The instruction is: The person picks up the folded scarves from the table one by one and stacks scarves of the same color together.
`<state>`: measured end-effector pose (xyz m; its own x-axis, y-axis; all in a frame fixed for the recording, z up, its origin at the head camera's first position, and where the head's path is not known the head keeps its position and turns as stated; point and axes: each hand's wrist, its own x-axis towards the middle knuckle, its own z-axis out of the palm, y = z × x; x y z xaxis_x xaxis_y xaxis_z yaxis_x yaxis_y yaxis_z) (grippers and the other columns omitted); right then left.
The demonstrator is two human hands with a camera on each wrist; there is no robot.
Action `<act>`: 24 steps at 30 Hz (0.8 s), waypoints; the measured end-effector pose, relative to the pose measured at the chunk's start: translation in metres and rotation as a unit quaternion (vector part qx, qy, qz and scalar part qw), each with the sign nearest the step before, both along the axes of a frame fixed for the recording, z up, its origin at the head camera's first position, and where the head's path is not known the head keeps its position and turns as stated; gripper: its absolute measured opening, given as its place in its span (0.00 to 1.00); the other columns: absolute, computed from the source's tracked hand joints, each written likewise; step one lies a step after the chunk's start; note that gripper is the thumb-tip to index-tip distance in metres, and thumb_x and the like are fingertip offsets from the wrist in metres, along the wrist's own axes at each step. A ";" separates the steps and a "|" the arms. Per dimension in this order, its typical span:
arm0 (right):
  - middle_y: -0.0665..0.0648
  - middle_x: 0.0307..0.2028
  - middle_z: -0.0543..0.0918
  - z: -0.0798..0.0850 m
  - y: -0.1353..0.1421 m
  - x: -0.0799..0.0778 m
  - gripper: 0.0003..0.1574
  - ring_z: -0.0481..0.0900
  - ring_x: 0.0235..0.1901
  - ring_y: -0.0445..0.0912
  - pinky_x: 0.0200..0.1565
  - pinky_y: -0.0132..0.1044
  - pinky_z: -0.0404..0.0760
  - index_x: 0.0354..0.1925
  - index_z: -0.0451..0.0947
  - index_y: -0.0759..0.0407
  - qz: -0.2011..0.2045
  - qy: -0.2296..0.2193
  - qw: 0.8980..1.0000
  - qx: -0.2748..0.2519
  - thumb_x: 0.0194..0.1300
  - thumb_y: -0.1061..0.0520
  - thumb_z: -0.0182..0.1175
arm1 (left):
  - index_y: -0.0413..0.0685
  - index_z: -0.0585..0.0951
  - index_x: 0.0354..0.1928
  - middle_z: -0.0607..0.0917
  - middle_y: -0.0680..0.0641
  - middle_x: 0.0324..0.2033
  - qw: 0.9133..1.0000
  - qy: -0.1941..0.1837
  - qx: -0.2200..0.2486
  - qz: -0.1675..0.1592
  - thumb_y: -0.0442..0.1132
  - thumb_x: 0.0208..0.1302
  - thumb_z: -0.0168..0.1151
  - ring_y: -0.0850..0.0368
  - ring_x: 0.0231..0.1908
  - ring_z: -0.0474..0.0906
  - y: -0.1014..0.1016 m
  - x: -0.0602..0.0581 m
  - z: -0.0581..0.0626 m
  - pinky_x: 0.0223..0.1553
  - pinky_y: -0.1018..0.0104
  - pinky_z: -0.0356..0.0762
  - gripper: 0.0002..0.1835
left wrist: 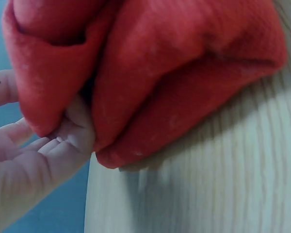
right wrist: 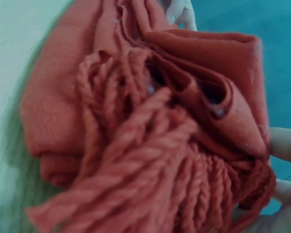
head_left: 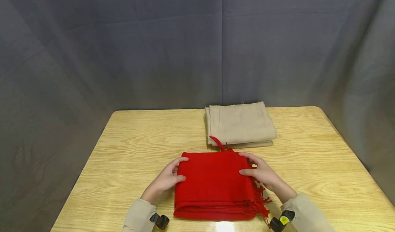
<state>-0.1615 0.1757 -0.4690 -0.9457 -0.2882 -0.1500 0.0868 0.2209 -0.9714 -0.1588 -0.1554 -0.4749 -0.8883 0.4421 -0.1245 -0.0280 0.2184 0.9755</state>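
Note:
A folded red scarf (head_left: pixel 216 178) lies in several layers near the table's front, its twisted fringe (head_left: pixel 260 199) hanging out on the right side. My left hand (head_left: pixel 166 177) grips the scarf's left edge, thumb and fingertips over the top. In the left wrist view, some fingers of the left hand (left wrist: pixel 43 160) are tucked between the layers of red cloth (left wrist: pixel 184 53). At the opposite edge, my right hand (head_left: pixel 262 172) holds the scarf with thumb and fingers. The right wrist view shows thick fringe strands (right wrist: pixel 136 165) in front, partly covering the right hand (right wrist: pixel 283 187).
Behind the scarf, a folded beige cloth (head_left: pixel 242 124) lies at the back of the light wooden table (head_left: pixel 132 149). A loose red strand reaches its front edge. Grey curtains (head_left: pixel 154 53) hang behind the table and at both sides.

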 end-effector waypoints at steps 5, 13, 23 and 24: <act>0.66 0.47 0.70 -0.001 -0.002 0.002 0.41 0.71 0.41 0.51 0.38 0.39 0.74 0.63 0.62 0.63 -0.008 0.013 0.999 0.050 0.52 0.62 0.65 | 0.42 0.64 0.60 0.74 0.42 0.41 1.000 0.003 -0.028 0.010 0.22 0.54 0.50 0.54 0.35 0.69 -0.002 -0.001 -0.005 0.31 0.67 0.68 0.29; 0.64 0.48 0.71 -0.004 -0.004 0.003 0.43 0.70 0.44 0.53 0.41 0.40 0.72 0.64 0.60 0.61 -0.001 0.041 0.995 0.094 0.52 0.57 0.66 | 0.44 0.64 0.59 0.71 0.42 0.36 0.999 -0.018 -0.022 0.041 0.21 0.50 0.47 0.54 0.31 0.65 -0.002 0.002 -0.006 0.27 0.67 0.64 0.30; 0.66 0.52 0.72 -0.013 -0.003 0.005 0.42 0.72 0.48 0.55 0.48 0.48 0.69 0.63 0.62 0.61 -0.004 0.109 0.983 0.145 0.52 0.57 0.67 | 0.45 0.72 0.57 0.73 0.42 0.42 0.991 0.049 -0.107 0.057 0.22 0.51 0.56 0.54 0.29 0.69 -0.002 0.002 -0.004 0.26 0.66 0.70 0.28; 0.66 0.52 0.72 -0.013 -0.003 0.006 0.42 0.71 0.48 0.55 0.48 0.48 0.69 0.63 0.62 0.62 -0.005 0.111 0.983 0.145 0.52 0.57 0.67 | 0.44 0.73 0.58 0.73 0.43 0.41 0.990 0.059 -0.119 0.053 0.23 0.51 0.57 0.54 0.29 0.69 -0.003 0.002 -0.004 0.26 0.66 0.70 0.28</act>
